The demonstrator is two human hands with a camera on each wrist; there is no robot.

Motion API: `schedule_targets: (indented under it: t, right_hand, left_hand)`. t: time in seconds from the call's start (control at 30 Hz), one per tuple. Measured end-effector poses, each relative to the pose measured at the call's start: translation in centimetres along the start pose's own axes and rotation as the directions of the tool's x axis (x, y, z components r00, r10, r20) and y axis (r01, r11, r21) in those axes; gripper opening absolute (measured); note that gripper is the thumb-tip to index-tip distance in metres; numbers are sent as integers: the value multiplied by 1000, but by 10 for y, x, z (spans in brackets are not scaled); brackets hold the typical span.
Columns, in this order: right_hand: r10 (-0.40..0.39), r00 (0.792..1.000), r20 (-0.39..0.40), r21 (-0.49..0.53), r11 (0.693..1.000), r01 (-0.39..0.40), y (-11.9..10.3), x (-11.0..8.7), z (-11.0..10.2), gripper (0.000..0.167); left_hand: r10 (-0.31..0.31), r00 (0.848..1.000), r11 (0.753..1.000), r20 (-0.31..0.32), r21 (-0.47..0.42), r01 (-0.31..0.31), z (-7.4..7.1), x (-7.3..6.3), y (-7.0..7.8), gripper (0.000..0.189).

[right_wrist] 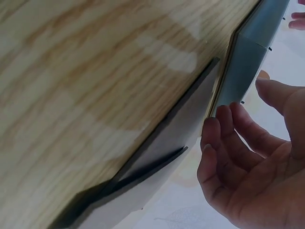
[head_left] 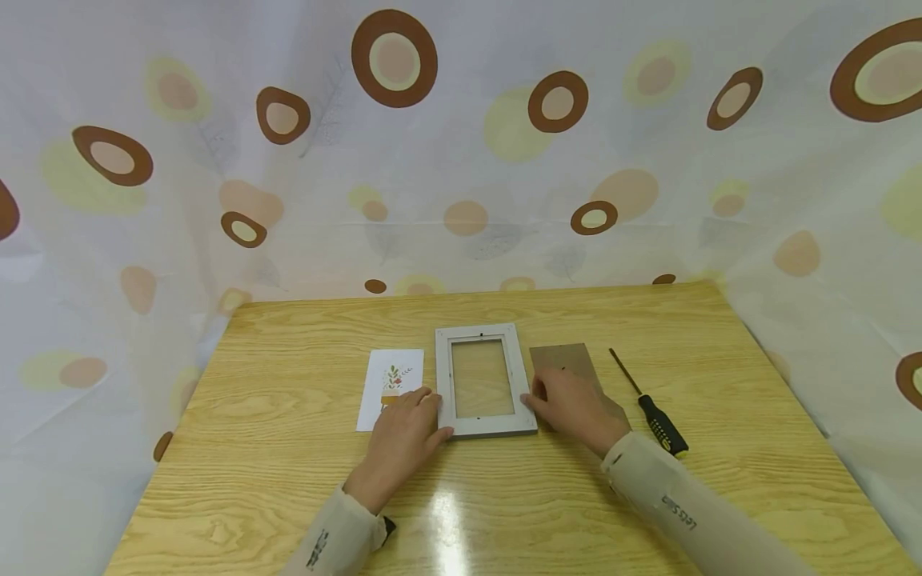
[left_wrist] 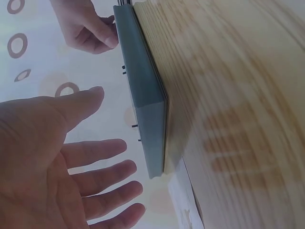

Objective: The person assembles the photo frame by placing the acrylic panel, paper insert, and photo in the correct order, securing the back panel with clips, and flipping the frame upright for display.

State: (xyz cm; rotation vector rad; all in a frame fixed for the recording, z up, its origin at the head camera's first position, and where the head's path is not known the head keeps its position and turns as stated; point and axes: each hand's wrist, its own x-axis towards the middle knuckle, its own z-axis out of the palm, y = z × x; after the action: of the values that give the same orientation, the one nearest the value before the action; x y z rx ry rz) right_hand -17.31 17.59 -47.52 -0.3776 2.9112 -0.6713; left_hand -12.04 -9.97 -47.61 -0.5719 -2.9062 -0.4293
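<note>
frame btwn card & brd – screwdriver far r.

From here I make out a cream-coloured right sleeve with dark lettering along the forearm and a gathered cuff. The left sleeve matches in colour, bears its own dark marking, and has a small black piece at its right side. The left hand and right hand are bare.
</note>
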Motion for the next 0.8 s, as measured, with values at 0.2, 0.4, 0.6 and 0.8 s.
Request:
schedule_targets:
  t: [0.2,0.4,0.6,0.8]
  right_hand:
    - [0,1000,6,-23,1000,0,0,1,3,25]
    - [-7,1000,23,-45,999,8,-2,1,3,28]
    - [19,998,55,-45,999,-16,-6,0,0,27]
    - [32,997,71,-42,999,-29,-7,1,-2,27]
  left_hand:
    - [-38,999,999,-22,6,38,-2,-3,-4,48]
    - [-110,994,993,-4,-33,110,-4,-6,-11,47]
    - [-157,988,985,0,-66,157,-11,-8,-26,46]
    - [-222,975,974,-4,-51,222,-18,-7,-41,46]
